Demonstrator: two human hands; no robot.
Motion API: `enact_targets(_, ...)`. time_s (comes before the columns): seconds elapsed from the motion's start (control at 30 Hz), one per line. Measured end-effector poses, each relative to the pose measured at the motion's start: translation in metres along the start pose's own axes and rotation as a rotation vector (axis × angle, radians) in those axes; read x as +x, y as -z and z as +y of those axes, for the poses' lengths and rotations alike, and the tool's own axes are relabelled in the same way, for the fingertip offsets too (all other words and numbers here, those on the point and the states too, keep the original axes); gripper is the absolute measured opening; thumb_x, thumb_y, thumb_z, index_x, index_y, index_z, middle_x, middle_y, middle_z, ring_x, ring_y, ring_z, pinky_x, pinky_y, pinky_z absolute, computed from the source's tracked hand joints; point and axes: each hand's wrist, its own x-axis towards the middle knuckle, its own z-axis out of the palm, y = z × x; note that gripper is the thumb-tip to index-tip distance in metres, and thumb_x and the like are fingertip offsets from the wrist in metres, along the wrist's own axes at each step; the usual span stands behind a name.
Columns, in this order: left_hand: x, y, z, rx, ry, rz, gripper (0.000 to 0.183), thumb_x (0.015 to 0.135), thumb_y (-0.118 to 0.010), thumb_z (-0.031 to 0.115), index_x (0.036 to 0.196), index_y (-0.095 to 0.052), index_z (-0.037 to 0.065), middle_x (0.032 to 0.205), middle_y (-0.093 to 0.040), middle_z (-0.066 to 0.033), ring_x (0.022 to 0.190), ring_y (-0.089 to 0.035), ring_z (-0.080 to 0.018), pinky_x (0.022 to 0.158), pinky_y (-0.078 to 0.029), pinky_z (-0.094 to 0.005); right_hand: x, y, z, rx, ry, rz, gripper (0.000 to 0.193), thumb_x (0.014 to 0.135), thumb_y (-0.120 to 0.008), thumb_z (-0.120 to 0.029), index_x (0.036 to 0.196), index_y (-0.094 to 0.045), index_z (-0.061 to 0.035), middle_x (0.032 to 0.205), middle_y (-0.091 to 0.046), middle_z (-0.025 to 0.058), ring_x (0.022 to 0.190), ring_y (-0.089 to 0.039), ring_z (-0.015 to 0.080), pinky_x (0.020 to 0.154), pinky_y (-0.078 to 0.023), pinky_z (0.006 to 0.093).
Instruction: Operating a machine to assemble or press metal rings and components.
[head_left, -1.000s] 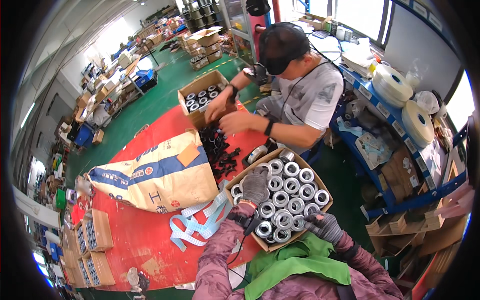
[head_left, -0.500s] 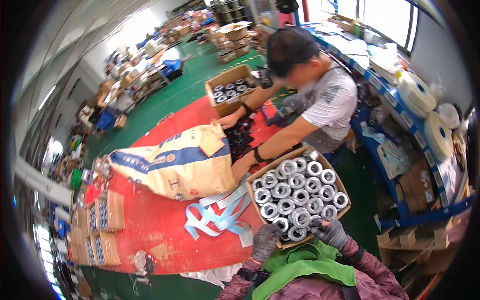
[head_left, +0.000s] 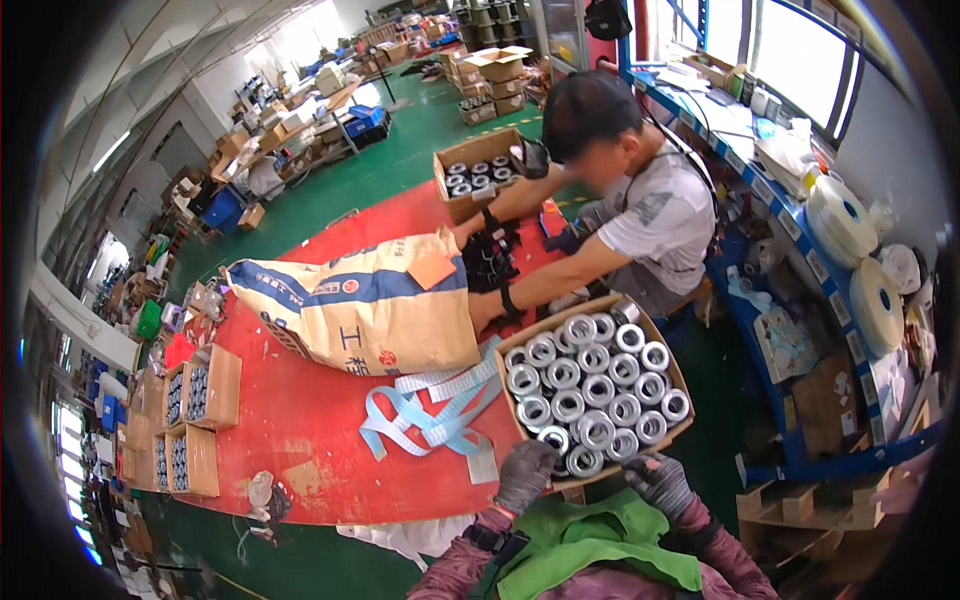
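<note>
Grey-gloved hands point(head_left: 527, 477) sit apart at the box point(head_left: 679, 429) of silvery rings point(head_left: 609, 397), grip impossible to tell.

Glossy metal rings point(head_left: 587, 396), matt cardboard box point(head_left: 674, 375); paper sack point(head_left: 430, 322)

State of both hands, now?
Left hand: gloved, fingers curled, at the carton's near rim; grip cannot be told.
Right hand: gloved, fingers bent, also at the near rim; grip cannot be told.
</note>
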Motion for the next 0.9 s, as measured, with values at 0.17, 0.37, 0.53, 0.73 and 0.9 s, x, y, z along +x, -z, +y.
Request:
enact_targets(0.17, -0.009, -0.008, 0.006, 0.092, -0.099, 0.078, 0.008, 0.073, -0.06, 0.011, 0.078, -0.063, 0.005, 0.08, -0.061, -0.0106, 0.078, -0.057, -0.0299, 0.073, -0.044, -0.0398, -0.039, 0.02, 0.0, 0.007, -0.096, 0.045, 0.014, 0.074, -0.065, -0.017, 0.084, -0.062, -0.0073, 0.074, -0.059, 0.0108, 0.068, -0.059, 0.0288, 0.06, -0.048, 0.0361)
enact_targets(0.37, -0.033, -0.023, 0.05, 0.097, -0.135, 0.164, 0.008, 0.073, -0.061, 0.009, 0.08, -0.062, 0.005, 0.083, -0.061, -0.0108, 0.08, -0.057, -0.0289, 0.073, -0.045, -0.0401, -0.123, 0.039, -0.001, 0.05, -0.269, 0.112, 0.011, 0.075, -0.063, -0.015, 0.083, -0.062, -0.0071, 0.073, -0.058, 0.0106, 0.068, -0.059, 0.0275, 0.061, -0.048, 0.0348)
enact_targets(0.53, -0.085, -0.07, 0.108, -0.128, -0.253, -0.105, 0.014, 0.071, -0.063, 0.005, 0.084, -0.06, 0.004, 0.088, -0.061, -0.011, 0.082, -0.059, -0.0284, 0.073, -0.047, -0.0365, -0.225, 0.031, 0.018, -0.053, -0.333, 0.158, 0.013, 0.076, -0.061, -0.02, 0.083, -0.063, -0.009, 0.074, -0.059, 0.0093, 0.07, -0.059, 0.0272, 0.063, -0.047, 0.0359)
enact_targets(0.73, -0.154, -0.123, 0.168, -0.248, -0.379, -0.446, 0.016, 0.074, -0.063, 0.011, 0.088, -0.061, 0.005, 0.09, -0.059, -0.0095, 0.087, -0.057, -0.0278, 0.077, -0.046, -0.0366, -0.335, 0.006, 0.025, -0.07, -0.479, 0.175, 0.015, 0.075, -0.061, -0.023, 0.084, -0.064, -0.0113, 0.076, -0.06, 0.008, 0.073, -0.059, 0.0274, 0.064, -0.048, 0.0368)
enact_targets(0.9, -0.171, -0.135, 0.194, -0.3, -0.485, -0.516, 0.014, 0.071, -0.065, 0.008, 0.085, -0.062, 0.005, 0.09, -0.059, -0.009, 0.083, -0.058, -0.0262, 0.072, -0.048, -0.0334, -0.385, -0.002, 0.019, -0.142, -0.567, 0.196, 0.016, 0.076, -0.061, -0.025, 0.085, -0.064, -0.013, 0.077, -0.061, 0.008, 0.075, -0.059, 0.027, 0.065, -0.048, 0.0365)
